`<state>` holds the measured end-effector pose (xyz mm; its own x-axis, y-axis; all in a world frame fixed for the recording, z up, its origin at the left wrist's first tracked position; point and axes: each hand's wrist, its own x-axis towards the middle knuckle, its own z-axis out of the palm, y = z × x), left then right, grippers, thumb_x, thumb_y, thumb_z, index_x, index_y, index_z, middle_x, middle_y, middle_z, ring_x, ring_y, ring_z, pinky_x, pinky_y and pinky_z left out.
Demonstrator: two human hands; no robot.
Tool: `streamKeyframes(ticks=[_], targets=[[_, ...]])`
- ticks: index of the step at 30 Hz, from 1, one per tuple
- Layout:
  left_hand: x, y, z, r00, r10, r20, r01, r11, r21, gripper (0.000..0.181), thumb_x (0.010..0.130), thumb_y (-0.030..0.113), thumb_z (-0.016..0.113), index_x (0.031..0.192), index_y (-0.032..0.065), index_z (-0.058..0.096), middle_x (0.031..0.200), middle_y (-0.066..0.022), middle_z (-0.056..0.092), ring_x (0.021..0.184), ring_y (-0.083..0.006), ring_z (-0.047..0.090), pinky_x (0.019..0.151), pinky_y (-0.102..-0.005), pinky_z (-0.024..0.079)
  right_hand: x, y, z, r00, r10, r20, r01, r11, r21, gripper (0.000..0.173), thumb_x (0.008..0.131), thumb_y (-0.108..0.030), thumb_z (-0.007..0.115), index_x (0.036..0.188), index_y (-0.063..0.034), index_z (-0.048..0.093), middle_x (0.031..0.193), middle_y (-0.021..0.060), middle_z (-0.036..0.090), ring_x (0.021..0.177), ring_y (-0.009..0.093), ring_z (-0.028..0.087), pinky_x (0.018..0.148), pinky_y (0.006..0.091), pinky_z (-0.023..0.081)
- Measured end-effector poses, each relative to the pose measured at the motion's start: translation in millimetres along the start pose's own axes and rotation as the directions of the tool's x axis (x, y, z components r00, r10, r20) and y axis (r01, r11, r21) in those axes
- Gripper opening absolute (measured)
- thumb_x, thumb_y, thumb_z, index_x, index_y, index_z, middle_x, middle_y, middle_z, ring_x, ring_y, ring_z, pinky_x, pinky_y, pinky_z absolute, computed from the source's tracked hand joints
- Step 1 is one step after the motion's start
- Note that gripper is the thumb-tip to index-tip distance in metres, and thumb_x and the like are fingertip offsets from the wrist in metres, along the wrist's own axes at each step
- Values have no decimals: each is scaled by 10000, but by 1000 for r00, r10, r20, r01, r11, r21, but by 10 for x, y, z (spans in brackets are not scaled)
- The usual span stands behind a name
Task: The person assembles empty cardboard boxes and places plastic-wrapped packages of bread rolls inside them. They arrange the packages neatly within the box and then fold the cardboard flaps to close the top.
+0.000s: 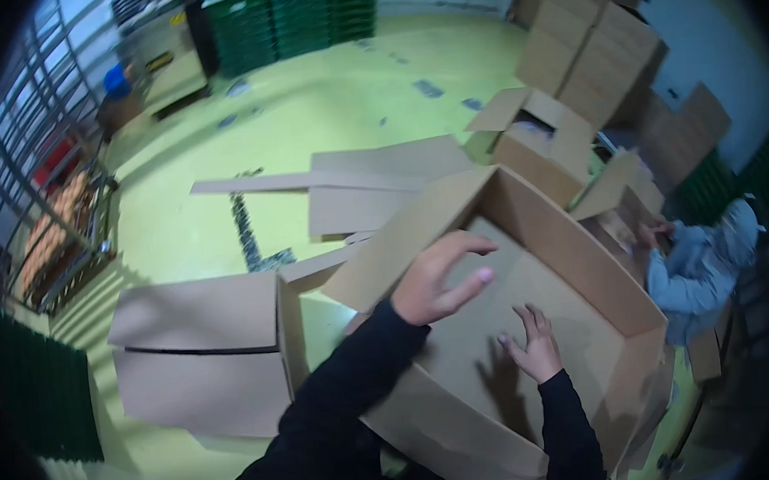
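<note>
Before me stands a large cardboard box (569,254), its top open and its flaps spread outward. Above its left side, my left hand (441,279) has fingers apart and holds nothing. My right hand (534,346) is over the inside of the same box, fingers spread with nothing between them. A shadow of that hand falls on the box bottom, where bare cardboard shows. Both forearms wear dark sleeves. I cannot tell whether either hand touches the cardboard.
Left of it sits a second carton (199,356); flattened cardboard (381,187) lies beyond. At right, a person (701,271) in pale workwear handles another box (614,224). Stacked cartons (584,39), green crates (276,27) and a metal rack cart (55,216) stand around the floor.
</note>
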<state>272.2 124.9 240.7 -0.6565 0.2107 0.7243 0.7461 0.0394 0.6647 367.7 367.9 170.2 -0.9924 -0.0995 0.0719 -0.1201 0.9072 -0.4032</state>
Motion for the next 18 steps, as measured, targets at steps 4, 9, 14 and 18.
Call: streamKeyframes(ticks=[4,9,14,18], targets=[[-550,-939,-1095,779,-346,-523,478,867,138,146,802,60,526,939,20,554,907,-140,579,815,-285,565,748,-355,447,913,-1495,245,891,-447,-83,447,894,-15,436,757,-323,618,1111,-84,531,1213,172,429,1144,386,375,959,471,309],[-2048,-3041,-1554,528,-764,-370,737,196,647,541,675,155,637,1173,87,437,1192,-153,443,1085,-323,458,883,-394,402,1508,-2124,822,932,-314,183,346,919,-190,259,687,-327,616,867,-144,648,966,50,604,968,247,501,925,411,274],[-2507,-4126,-1285,305,-947,-104,412,32,911,880,624,312,719,1350,142,251,1403,-142,218,1305,-341,175,1029,-487,212,1617,-2133,881,929,-235,285,307,920,-243,173,633,-311,642,658,-140,628,771,6,610,780,209,527,843,381,312],[-2334,-4343,-1259,218,-976,-8,436,90,896,884,660,546,633,1358,161,249,1384,-138,254,1278,-331,232,1018,-501,208,1652,-2135,925,924,-245,294,321,914,-247,225,646,-358,636,664,-134,626,782,5,601,765,202,523,825,394,336]])
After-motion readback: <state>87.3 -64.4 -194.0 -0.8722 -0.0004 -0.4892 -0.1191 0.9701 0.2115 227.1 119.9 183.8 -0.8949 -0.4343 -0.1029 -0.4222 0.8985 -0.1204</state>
